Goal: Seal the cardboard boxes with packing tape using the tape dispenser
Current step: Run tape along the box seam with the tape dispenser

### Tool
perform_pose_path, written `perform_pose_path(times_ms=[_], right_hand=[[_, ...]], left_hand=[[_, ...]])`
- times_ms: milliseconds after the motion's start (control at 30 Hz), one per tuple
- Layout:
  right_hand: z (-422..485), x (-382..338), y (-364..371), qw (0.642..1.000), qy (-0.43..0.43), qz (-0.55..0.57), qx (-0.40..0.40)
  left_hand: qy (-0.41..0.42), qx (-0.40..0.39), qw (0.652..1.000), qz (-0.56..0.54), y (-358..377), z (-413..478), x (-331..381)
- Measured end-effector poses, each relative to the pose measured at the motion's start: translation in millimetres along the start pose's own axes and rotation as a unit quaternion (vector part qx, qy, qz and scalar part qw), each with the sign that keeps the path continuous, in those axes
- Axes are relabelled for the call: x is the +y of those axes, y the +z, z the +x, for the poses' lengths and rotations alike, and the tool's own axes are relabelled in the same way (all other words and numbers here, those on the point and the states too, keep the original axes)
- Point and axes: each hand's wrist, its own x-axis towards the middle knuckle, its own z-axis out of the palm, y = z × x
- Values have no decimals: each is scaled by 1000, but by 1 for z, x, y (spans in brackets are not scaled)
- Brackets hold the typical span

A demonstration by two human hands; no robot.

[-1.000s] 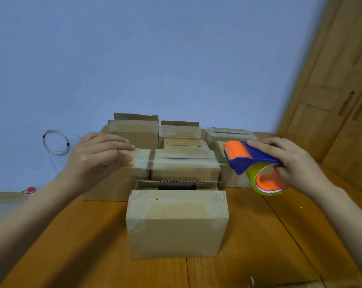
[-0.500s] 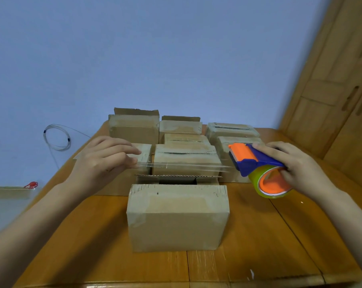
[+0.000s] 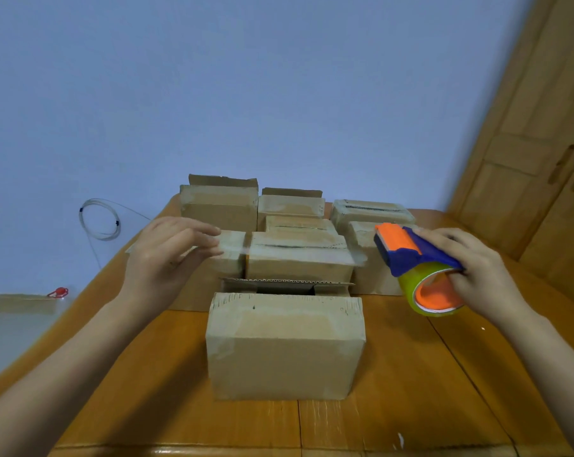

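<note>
A cardboard box (image 3: 284,347) stands nearest me on the wooden table (image 3: 410,390), its top flaps partly open at the back. My right hand (image 3: 473,272) grips a blue and orange tape dispenser (image 3: 414,265) with a yellowish tape roll, held up to the right of the box. My left hand (image 3: 167,255) pinches the free end of a clear tape strip (image 3: 295,255) that stretches across to the dispenser, above the box's far edge.
Several more cardboard boxes (image 3: 298,255) crowd the table behind the near box, some with raised flaps. A coiled wire (image 3: 99,219) hangs on the blue wall at left. A wooden door (image 3: 542,159) stands at right. A red object (image 3: 58,292) sits on a ledge at left.
The tape strip has been drawn out between my hands. The view has tilted down slightly, and the dispenser has shifted a little right and lower.
</note>
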Motion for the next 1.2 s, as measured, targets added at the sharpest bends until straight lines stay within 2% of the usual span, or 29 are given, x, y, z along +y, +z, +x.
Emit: perform_pose_path(times_ms=[100, 233, 333, 400, 500, 567, 700, 767, 933, 1200], right_hand=[[0, 0, -1, 1000, 20, 13, 15], [-5, -1, -3, 999, 30, 10, 14], [-9, 0, 1, 999, 41, 3, 17], [-9, -1, 4, 999, 40, -3, 19], [-8, -6, 7, 999, 45, -16, 23], [-6, -8, 9, 999, 44, -16, 23], [-5, -9, 12, 999, 40, -20, 23], [-5, -9, 13, 999, 40, -25, 23], [-6, -13, 14, 999, 35, -34, 18], [-9, -13, 14, 998, 39, -32, 28]], left_hand=[[-73, 21, 997, 9, 1, 7, 17], [-217, -2, 976, 2, 2, 10, 32], [-276, -34, 961, 11, 12, 9, 44], [-332, -40, 942, -42, 20, 11, 53], [-400, -3, 904, -153, 30, 14, 63], [-412, 15, 889, -201, 36, 12, 67], [-453, 1, 854, -256, 43, -5, 68], [-448, -16, 861, -240, 43, -14, 69], [-390, -101, 904, -144, 40, -19, 73], [-376, -79, 916, -112, 37, -6, 73]])
